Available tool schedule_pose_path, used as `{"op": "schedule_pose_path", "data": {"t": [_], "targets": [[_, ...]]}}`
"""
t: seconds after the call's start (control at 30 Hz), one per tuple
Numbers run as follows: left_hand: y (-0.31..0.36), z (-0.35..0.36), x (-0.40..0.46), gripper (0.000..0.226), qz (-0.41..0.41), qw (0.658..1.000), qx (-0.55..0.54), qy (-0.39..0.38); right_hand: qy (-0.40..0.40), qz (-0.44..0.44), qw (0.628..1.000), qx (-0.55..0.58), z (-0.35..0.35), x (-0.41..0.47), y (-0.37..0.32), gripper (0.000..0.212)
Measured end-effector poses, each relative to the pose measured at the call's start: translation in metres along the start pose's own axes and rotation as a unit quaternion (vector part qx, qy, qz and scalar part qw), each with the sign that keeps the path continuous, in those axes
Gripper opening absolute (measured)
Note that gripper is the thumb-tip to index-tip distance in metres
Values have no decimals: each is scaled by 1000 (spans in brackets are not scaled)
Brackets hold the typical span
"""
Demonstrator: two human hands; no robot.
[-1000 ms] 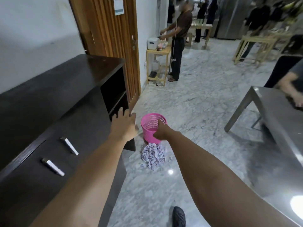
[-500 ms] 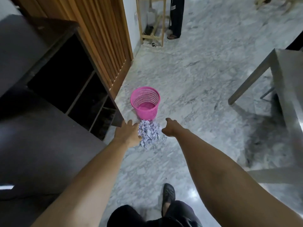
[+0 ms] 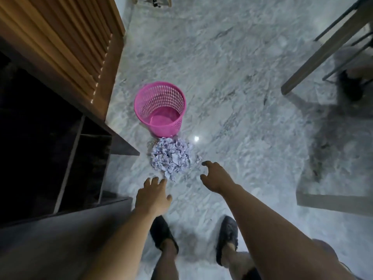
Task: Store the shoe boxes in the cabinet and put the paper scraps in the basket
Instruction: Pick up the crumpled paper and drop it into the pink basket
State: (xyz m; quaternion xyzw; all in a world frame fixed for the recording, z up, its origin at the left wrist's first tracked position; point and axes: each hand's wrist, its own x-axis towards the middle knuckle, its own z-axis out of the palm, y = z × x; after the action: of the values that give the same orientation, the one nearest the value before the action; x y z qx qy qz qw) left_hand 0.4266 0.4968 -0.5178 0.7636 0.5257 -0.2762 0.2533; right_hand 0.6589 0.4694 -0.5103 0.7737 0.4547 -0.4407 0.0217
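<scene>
Hands (image 3: 154,196) lower, spread beside scraps (image 3: 171,156)

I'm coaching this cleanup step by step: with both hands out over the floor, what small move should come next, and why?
Probably bring both hands down to scoop the paper scraps. The left hand and right hand hover open on either side of the pile's near edge, holding nothing, and the pink basket just behind it looks empty.

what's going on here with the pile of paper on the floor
A person is bending over a heap of crumpled white paper scraps on the grey marble floor. Both bare hands reach toward it: the left hand and the right hand, fingers spread, holding nothing yet. The round pink plastic mesh basket stands just beyond the heap with no paper visible inside it. A dark wooden cabinet stands open to the left.
</scene>
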Motion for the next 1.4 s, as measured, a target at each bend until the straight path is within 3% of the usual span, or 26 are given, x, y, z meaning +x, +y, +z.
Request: {"op": "schedule_pose_path", "data": {"t": [0.17,0.3,0.43,0.6,0.73,0.83,0.97,1.27,1.4], "targets": [[-35,137,155,67,-17,1000,-24,2,5,-5,1000,-8,106,164,49,51],[-69,221,287,73,-45,995,-70,60,35,-46,998,-39,181,293,84,52],[-105,251,413,88,-64,976,-145,146,94,-106,987,-75,226,403,93,70],[-138,241,513,114,-16,971,-174,163,146,-137,974,-108,250,493,80,98],[-145,242,545,111,55,977,-131,159,121,-136,974,-134,272,526,82,102],[-129,257,547,97,101,970,-132,177,149,-142,968,-144,288,531,92,87],[-108,283,543,69,113,951,-156,243,173,-166,963,-127,296,521,107,63],[-89,290,532,51,138,950,-159,230,184,-185,961,-92,272,509,134,51],[-77,276,517,29,151,949,-127,246,204,-181,961,-50,256,492,152,45]]}}
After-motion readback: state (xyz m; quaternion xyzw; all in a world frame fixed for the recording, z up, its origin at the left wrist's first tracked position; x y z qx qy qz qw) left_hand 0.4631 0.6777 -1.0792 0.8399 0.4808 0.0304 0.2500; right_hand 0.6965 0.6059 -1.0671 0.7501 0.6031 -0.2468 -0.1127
